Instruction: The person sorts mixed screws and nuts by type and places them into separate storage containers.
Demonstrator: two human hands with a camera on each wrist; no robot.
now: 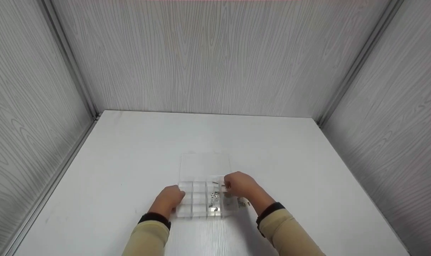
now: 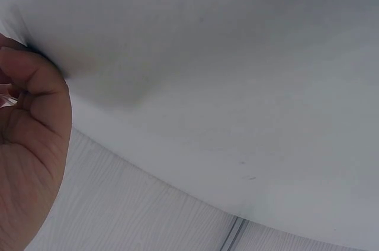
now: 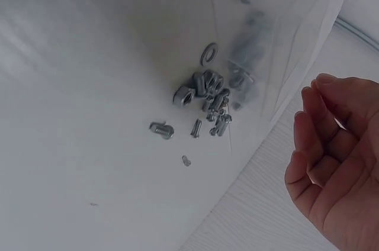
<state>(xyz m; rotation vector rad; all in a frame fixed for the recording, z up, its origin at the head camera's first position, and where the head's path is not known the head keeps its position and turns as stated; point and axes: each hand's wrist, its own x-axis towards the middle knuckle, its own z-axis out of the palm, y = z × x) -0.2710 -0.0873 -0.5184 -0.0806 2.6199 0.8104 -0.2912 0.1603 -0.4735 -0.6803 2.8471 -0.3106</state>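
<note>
A clear plastic compartment box [image 1: 199,210] lies on the table with its clear lid [image 1: 205,167] folded back. My left hand [image 1: 171,197] grips the box's left edge; in the left wrist view its fingers are curled by a thin clear edge. Over the right-hand compartments is my right hand [image 1: 241,184]. In the right wrist view its thumb and index fingertips meet, and anything tiny between them cannot be made out. Small metal hardware [image 1: 214,195] lies inside some compartments. Beside the box's right side are loose screws [image 3: 222,124], nuts [image 3: 179,97] and a washer [image 3: 204,59].
The white table [image 1: 130,142] is bounded by a pale wood-grain back panel [image 1: 215,57] and side panels [image 1: 20,89]. One screw [image 3: 161,130] and a smaller piece [image 3: 186,160] lie apart from the pile.
</note>
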